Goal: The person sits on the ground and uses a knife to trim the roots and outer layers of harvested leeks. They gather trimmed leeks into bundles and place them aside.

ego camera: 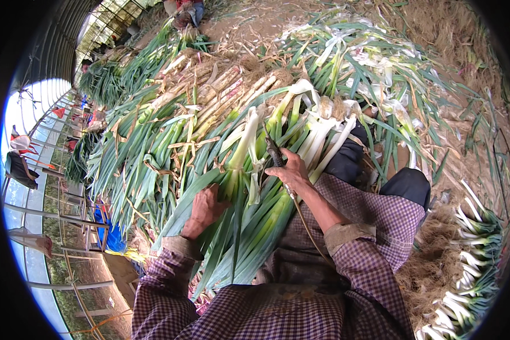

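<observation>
My left hand [208,211] is closed around the green leaves of a large leek [243,146]. Its white shaft points away from me, and a loose strip of peeled skin hangs beside it. In my right hand [295,169] is a black hand-held nozzle [274,152] with a thin tip, close to the right side of that shaft. A brown hose [305,225] runs from its lower end down past my right sleeve. Across my lap lie several leeks with bare white shafts [318,138], their leaves trailing toward me.
A thick heap of unpeeled leeks [153,144] with dry brown skins and roots spreads ahead and left. Discarded leaves and skins [382,63] litter the ground ahead right. Peeled leeks [467,272] lie in a row at right, beside cut roots [429,250]. Another person [189,12] is at the top.
</observation>
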The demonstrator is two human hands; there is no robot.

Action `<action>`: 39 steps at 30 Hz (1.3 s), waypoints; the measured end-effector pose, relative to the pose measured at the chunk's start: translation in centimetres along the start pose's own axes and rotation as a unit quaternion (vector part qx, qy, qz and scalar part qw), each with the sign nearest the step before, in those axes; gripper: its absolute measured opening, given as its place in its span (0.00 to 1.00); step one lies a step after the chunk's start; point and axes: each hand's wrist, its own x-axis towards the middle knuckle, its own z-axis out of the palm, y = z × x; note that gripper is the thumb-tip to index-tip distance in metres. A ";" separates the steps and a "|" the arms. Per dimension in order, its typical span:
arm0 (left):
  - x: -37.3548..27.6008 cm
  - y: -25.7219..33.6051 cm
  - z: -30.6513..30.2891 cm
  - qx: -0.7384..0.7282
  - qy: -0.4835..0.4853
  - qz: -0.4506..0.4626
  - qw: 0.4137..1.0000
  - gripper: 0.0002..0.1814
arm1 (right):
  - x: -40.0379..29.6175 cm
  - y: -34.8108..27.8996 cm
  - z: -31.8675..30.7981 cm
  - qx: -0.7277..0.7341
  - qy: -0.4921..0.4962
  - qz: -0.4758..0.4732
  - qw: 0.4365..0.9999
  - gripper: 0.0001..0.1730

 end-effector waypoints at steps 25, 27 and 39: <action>-1.9 -2.4 -0.2 -0.250 -0.057 -0.101 0.961 0.18 | -15.8 0.2 -2.5 0.001 -0.203 -0.097 0.974 0.50; -2.0 -2.3 -0.2 -0.262 -0.052 -0.095 0.959 0.18 | -15.4 0.1 -2.2 -0.011 -0.189 -0.121 0.974 0.52; -2.3 -0.1 -1.9 -0.098 -0.036 -0.076 0.992 0.23 | -7.8 -0.4 1.6 0.023 -0.083 -0.146 0.985 0.49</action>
